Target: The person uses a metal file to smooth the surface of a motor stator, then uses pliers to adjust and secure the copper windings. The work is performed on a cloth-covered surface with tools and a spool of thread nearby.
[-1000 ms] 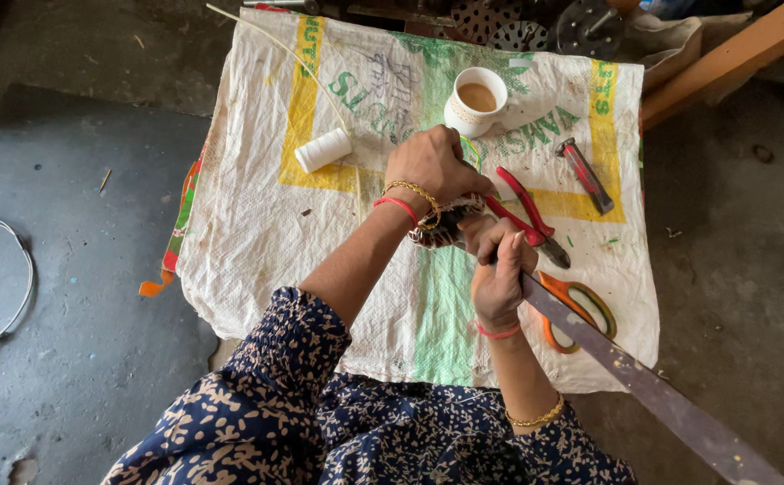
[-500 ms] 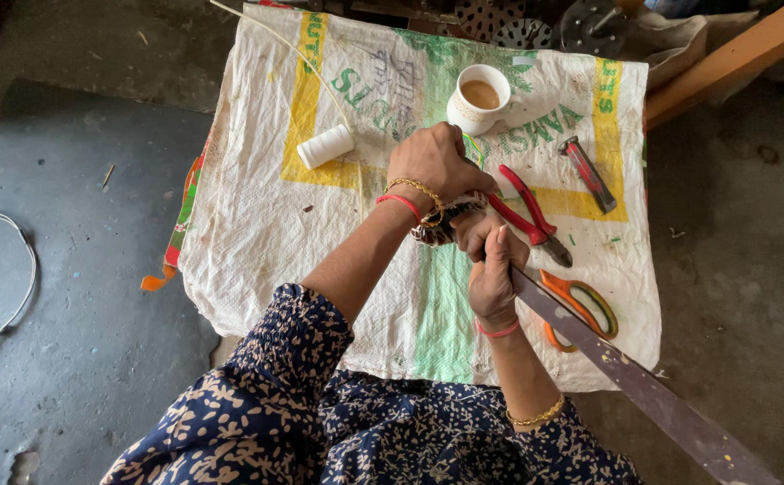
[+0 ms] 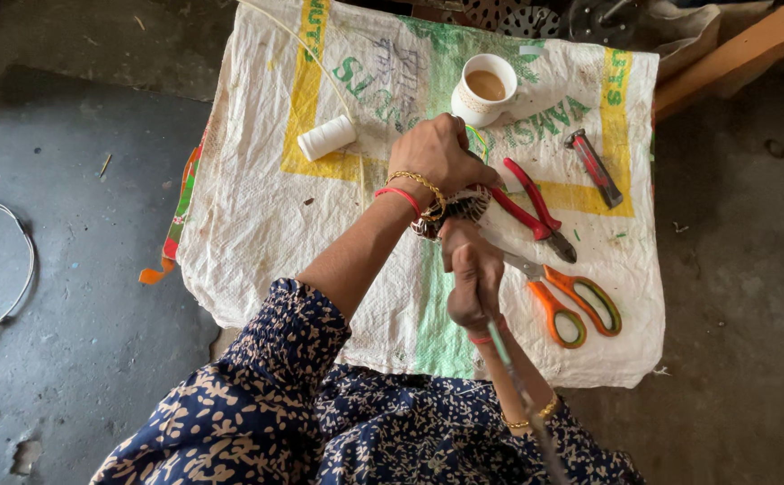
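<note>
Right hand [image 3: 473, 287] closed around a thin rod [image 3: 510, 368], just below the left hand [image 3: 441, 153], which is closed over a patterned coil [image 3: 455, 208]; scissors [image 3: 571, 301] and pliers [image 3: 531, 208] lie just right of the grip, spool [image 3: 327, 137] and cup [image 3: 483, 90] beyond, on the sack [image 3: 257, 224].

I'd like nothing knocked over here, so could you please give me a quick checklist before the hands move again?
1. Left hand grips the dark, patterned coiled piece: ok.
2. Right hand closed on the long thin rod: ok.
3. White cup of brown drink upright, though close beyond the left hand: ok.
4. Red-handled pliers lie right beside the coiled piece, crowding it: not ok.
5. Orange-handled scissors blades shut: cannot tell.
6. White thread spool lies apart, left of the hands: ok.
</note>
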